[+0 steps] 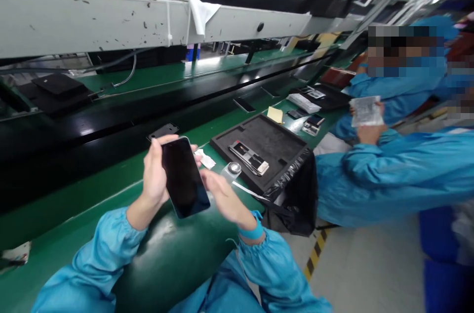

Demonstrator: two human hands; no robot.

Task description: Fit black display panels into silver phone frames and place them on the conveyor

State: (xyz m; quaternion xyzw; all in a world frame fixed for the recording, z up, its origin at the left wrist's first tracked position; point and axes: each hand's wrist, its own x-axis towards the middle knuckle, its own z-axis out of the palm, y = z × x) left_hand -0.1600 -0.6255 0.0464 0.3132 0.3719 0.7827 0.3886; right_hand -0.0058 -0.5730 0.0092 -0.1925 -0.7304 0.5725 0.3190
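A dark-screened smartphone (185, 179) is held up over the green bench, tilted, its screen towards me. My left hand (153, 172) is wrapped round its left side, with fingertips showing past the far right edge. At the right edge, my right hand (224, 194) is closed against the phone, its fingertips partly hidden by it. Behind the left hand lies another dark phone-like part (163, 131). A crumpled white tissue (205, 159) and a small clear bottle with a metal top (232, 170) stand close beyond the right hand.
A black foam tray (259, 128) to the right holds a stack of flat strips (249, 157). Further along the bench are a yellow pad (274, 114) and a dark phone (244, 104). A co-worker in blue (370, 175) sits at right, holding a clear packet (366, 110).
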